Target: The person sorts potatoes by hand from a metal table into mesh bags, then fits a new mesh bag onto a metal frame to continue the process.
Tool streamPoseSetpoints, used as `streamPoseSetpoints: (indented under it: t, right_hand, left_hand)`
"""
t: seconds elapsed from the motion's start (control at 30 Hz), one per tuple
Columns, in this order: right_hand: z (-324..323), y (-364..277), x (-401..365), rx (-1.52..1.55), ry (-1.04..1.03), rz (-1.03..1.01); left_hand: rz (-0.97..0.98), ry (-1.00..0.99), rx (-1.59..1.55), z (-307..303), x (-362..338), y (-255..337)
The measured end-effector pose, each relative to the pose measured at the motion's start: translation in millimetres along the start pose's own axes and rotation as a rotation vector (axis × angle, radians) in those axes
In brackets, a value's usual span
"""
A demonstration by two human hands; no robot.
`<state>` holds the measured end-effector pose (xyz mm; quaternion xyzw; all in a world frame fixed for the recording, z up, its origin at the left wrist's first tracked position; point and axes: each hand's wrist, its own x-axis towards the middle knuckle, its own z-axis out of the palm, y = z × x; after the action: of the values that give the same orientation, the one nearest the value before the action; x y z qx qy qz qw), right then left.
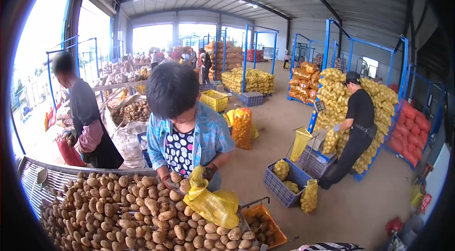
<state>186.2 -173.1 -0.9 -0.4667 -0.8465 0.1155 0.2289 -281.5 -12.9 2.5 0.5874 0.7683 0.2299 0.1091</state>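
Neither of my hands shows in the head view. A strip of black-and-white patterned cloth lies along the bottom edge. In front of me a heap of potatoes covers a sorting table, its slatted metal bed bare at the far left. Across the heap a person in a blue patterned shirt bends over it, gloved hands at a yellow mesh bag and a couple of potatoes. The bag hangs over the heap's edge. Beside it sits an orange crate with potatoes inside.
At left a person in dark clothes stands by a red sack. Right of centre, another person leans at stacked yellow mesh bags in a blue frame. Blue crates stand on the floor. Red sacks are piled far right.
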Motion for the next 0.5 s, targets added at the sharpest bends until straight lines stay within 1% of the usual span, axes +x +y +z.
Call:
streamPoseSetpoints:
  t: [0.03, 0.07, 0.1, 0.17, 0.23, 0.27, 0.3, 0.37, 0.4, 0.43, 0.47, 0.5]
  right_hand:
    - [-3.8, -1.1, 1.5, -0.011, -0.001, -0.007]
    - [-4.7, -0.9, 1.3, -0.025, -0.027, 0.004]
    - [-1.9, 1.2, 0.0, -0.028, -0.062, 0.008]
    - [4.2, 4.4, -2.9, -0.046, -0.091, 0.026]
    - [-4.4, 4.1, -3.1, -0.096, -0.163, 0.029]
    - [-7.9, 2.7, -1.5, -0.105, -0.192, 0.03]
    - [-8.1, 2.1, -1.7, -0.079, -0.195, 0.037]
    - [-7.0, 3.4, -1.3, -0.086, -0.215, 0.046]
    - [-6.9, 3.1, -1.9, -0.083, -0.198, 0.044]
    - [-9.7, 1.9, -1.1, -0.094, -0.216, 0.052]
    - [-11.1, 0.4, -0.5, -0.094, -0.222, 0.05]
    - [-10.5, 1.3, 0.3, -0.095, -0.225, 0.047]
  left_hand:
    - [0.097, 0.053, 0.129, 25.0, 0.4, -15.5]
    - [0.055, 0.045, 0.129, 28.4, -10.2, -1.1]
    - [0.067, 0.055, 0.178, 15.1, -23.2, 27.3]
    - [0.113, -0.005, 0.26, 36.9, -26.7, 20.0]
    - [-0.025, -0.094, 0.111, 27.3, -34.7, 58.4]
    - [0.103, -0.019, 0.181, 35.6, -38.8, 60.2]
    - [0.004, -0.184, 0.216, -0.5, -47.4, 108.3]
    - [0.085, -0.167, 0.316, 23.5, -42.8, 100.3]
    - [0.102, -0.17, 0.274, 20.5, -48.4, 109.0]
    - [0.118, -0.172, 0.231, 8.3, -54.8, 133.7]
    - [0.122, -0.249, 0.262, -8.0, -64.2, 158.1]
    - [0.111, -0.212, 0.239, -0.3, -72.9, 162.9]
